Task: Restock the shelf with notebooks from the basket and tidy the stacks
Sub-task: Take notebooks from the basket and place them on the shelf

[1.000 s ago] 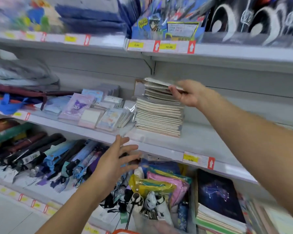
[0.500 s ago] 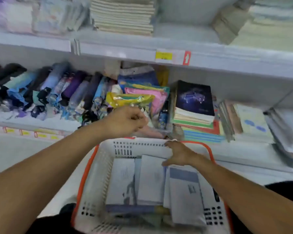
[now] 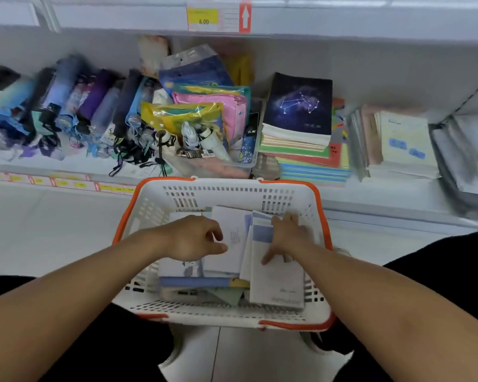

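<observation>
Shop shelving (image 3: 370,20) fills the background, seen from above by a person crouched before it, and a white basket (image 3: 224,194) with an orange rim is set on the floor against its lowest tier. Inside the basket a loose heap of pale notebooks (image 3: 276,282) is laid, overlapping and askew. The left hand (image 3: 196,238) is lowered onto the heap with its fingers curled over the edge of a white notebook (image 3: 232,244), which appears to be gripped. The right hand (image 3: 287,238) is pressed on a notebook with a blue band (image 3: 262,234), its fingers spread fairly straight rather than closed round it.

Much of the restocking is judged to be left: many notebooks are still in the basket, and none is lifted clear. On the shelf beyond, a stack topped by a dark constellation notebook (image 3: 301,106) is seen, with coloured exercise books (image 3: 312,169) under it, folded umbrellas (image 3: 61,106) to the left and pale pads (image 3: 403,142) to the right.

Compared with a second ago, the right hand is no longer kept on the tall stack on the upper shelf; the view has been dropped from that shelf to the basket. Half a second ago the left hand was held above the basket's far rim; now both hands are brought down among the notebooks.
</observation>
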Motion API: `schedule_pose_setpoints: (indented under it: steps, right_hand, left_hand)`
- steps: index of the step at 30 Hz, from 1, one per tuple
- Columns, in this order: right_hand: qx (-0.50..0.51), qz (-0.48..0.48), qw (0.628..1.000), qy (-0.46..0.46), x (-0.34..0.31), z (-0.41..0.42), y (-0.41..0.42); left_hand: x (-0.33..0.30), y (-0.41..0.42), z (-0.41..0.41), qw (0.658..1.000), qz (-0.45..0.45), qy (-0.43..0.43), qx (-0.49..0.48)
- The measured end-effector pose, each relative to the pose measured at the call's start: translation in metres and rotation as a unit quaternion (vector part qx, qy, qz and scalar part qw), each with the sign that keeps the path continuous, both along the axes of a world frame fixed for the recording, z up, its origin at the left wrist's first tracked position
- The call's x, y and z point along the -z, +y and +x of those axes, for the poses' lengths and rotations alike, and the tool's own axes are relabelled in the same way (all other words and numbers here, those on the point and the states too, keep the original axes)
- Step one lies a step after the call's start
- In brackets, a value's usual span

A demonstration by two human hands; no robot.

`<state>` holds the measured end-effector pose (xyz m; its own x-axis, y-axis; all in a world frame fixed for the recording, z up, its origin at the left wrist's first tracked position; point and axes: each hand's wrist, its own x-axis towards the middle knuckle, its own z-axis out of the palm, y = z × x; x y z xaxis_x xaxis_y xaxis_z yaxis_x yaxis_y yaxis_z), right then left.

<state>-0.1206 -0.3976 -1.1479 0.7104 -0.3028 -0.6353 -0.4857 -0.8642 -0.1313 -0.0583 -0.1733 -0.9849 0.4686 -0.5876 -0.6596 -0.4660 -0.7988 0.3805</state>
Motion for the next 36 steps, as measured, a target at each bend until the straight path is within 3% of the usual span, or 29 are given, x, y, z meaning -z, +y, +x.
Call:
schedule_pose_setpoints:
  steps: [3,6,8,11,13,14,16,18,21,25,27,32,36]
  right_hand:
    - [-0.065,0.02,0.998,-0.008,-0.015,0.016,-0.005]
    - [-0.151,0.178,0.97,-0.066,-0.058,0.035,-0.005]
    - [-0.112,0.31,0.934,-0.14,-0.103,0.048,-0.003]
    - [0.0,0.452,0.863,-0.224,-0.163,0.064,0.002]
    - [0.023,0.45,0.86,-0.239,-0.166,0.071,0.001]
    - [0.016,0.419,0.883,-0.21,-0.157,0.072,-0.001]
    - [-0.058,0.254,0.963,-0.07,-0.114,0.067,-0.006]
    - [-0.104,0.114,0.988,0.026,-0.061,0.046,-0.005]
    - [-0.071,0.076,0.994,-0.031,-0.009,0.013,0.004]
    - [-0.087,0.017,0.993,-0.084,0.008,0.011,0.0]
    - [-0.103,0.027,0.992,-0.069,0.004,0.022,-0.005]
    - [-0.182,0.164,0.969,-0.036,-0.064,0.058,-0.014]
    - [-0.163,0.316,0.922,-0.152,-0.165,0.075,-0.001]
  left_hand:
    - [-0.012,0.01,0.001,0.998,-0.024,-0.008,-0.05]
    - [-0.017,0.011,0.004,0.991,-0.047,-0.026,-0.121]
    - [-0.019,-0.004,0.004,0.989,-0.073,-0.018,-0.13]
    - [-0.024,-0.025,0.011,0.943,-0.235,-0.003,-0.237]
    - [-0.037,-0.024,0.024,0.929,-0.255,-0.023,-0.267]
    - [-0.044,-0.019,0.031,0.938,-0.236,-0.048,-0.249]
    - [-0.057,-0.007,0.046,0.956,-0.169,-0.141,-0.194]
    - [-0.062,0.005,0.055,0.954,-0.13,-0.214,-0.164]
    - [-0.054,0.017,0.057,0.955,-0.124,-0.206,-0.175]
    - [-0.04,0.022,0.048,0.958,-0.136,-0.179,-0.181]
    - [-0.035,0.023,0.044,0.956,-0.141,-0.194,-0.17]
    - [-0.039,0.022,0.05,0.935,-0.173,-0.268,-0.153]
    - [-0.057,0.015,0.054,0.932,-0.239,-0.217,-0.164]
